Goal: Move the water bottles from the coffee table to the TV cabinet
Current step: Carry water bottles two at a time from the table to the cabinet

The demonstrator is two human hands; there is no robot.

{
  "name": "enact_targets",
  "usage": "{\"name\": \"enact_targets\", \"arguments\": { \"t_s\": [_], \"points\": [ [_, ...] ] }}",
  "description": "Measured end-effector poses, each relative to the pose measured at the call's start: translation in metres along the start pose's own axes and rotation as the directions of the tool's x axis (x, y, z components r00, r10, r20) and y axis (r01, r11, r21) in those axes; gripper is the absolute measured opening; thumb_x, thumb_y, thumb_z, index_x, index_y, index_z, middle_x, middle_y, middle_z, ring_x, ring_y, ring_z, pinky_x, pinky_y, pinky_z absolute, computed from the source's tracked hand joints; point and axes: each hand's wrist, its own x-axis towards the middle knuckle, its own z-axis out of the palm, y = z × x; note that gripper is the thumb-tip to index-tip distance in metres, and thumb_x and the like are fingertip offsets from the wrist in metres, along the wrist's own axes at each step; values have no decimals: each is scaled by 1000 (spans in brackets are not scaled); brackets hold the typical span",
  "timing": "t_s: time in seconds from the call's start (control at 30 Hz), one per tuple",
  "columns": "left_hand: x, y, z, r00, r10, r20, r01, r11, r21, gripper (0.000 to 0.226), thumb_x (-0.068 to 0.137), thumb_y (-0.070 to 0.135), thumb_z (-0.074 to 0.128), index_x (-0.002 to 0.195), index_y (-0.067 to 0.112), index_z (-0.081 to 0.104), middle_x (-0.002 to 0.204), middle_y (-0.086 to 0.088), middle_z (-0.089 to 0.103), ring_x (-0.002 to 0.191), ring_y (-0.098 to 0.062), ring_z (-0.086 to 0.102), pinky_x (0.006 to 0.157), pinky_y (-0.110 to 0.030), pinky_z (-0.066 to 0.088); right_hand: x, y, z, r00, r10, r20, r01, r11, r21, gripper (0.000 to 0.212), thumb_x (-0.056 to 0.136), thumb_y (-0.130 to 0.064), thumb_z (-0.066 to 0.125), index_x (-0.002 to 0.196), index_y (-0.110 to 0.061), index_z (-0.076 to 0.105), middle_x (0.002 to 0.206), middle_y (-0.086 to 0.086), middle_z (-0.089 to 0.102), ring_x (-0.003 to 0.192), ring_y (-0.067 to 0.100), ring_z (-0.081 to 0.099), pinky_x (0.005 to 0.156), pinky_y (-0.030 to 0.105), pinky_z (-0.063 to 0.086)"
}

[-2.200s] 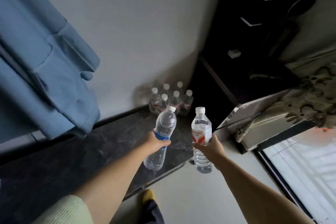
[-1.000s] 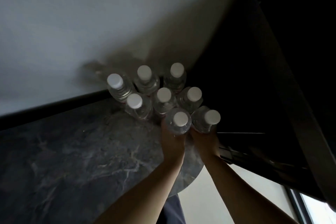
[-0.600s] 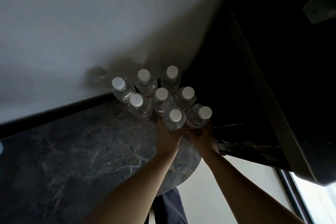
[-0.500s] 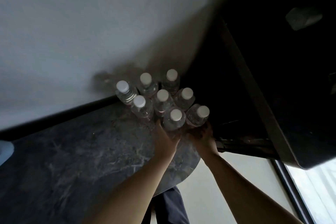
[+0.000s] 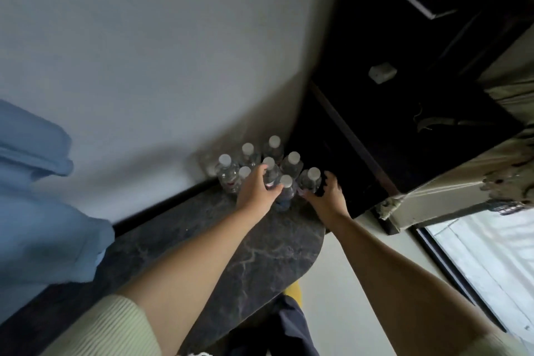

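Head view, looking down on dark marble-patterned cabinet top (image 5: pixel 254 254) w/ rounded end, set against grey wall (image 5: pixel 144 52). Cluster of eight clear plastic water bottles w/ white caps (image 5: pixel 274 165), all upright, packed touching at far corner of top, where wall meets tall black unit (image 5: pixel 404 124).

Left hand (image 5: pixel 258 192): fingers spread, loosely bent, resting against mid-cluster bottles; no closed grasp visible, so judged released. Nearest bottle (image 5: pixel 285 191) just beside thumb. Right hand (image 5: pixel 326 196): fingers splayed, relaxed, just beside rightmost front bottle (image 5: pixel 311 180); whether fingertips touch it cannot be told. Nothing carried in either hand.

Progress (judgement): front two bottles standing free on top, so this pair's delivery looks done; eight bottles now at destination. Coffee table out of frame, so no. of bottles left there cannot be told. Likely next: hands away from cluster, back for more if any remain. Risk: tight pack, a knock on one bottle could topple neighbours.

Other: blue fabric (image 5: pixel 34 196) hanging at left edge of view; pale ribbed sleeve (image 5: pixel 109 326) on left arm; bright window (image 5: pixel 491 254) lower right.
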Motion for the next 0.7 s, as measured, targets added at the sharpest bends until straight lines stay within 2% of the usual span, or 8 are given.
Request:
{"name": "enact_targets", "arguments": {
  "t_s": [0.13,0.27,0.37,0.5,0.7],
  "points": [
    [3,29,-43,983,185,-12,-176,954,241,47,87,37,63,129,19,50,126,-7,57,113,-26,54,86,-35,47,-11,-51,-30,989,-138,54,147,959,-242,59,91,-24,61,144,-14,38,146,13,37,126,31,46,97,36,44],
    [2,47,-78,970,224,99,-244,889,388,48,87,38,63,127,15,50,123,-12,58,112,-30,55,89,-44,49,-21,-92,-45,976,-142,165,208,825,-525,49,95,-23,53,141,-13,41,144,12,36,126,32,44,97,44,48],
    [-4,54,-97,962,252,110,-273,832,483,51,87,43,60,127,14,50,120,-12,60,110,-31,55,88,-43,49,-30,-114,-50,969,-134,206,239,705,-667,44,97,-22,50,139,-13,43,142,13,36,125,33,44,96,45,48],
    [-16,64,-121,957,270,104,-279,765,580,48,89,42,55,130,17,46,122,-8,57,110,-29,53,85,-40,46,-37,-134,-51,954,-168,247,298,570,-765,39,98,-19,44,136,-10,43,142,15,36,128,34,40,97,44,43],
    [-41,71,-152,977,214,-6,-158,737,657,43,91,39,51,126,15,46,122,-8,56,111,-28,51,88,-41,42,-31,-159,-41,886,-254,387,463,482,-744,42,95,-21,49,136,-9,45,141,16,40,129,35,42,100,44,43]
  ]
}}
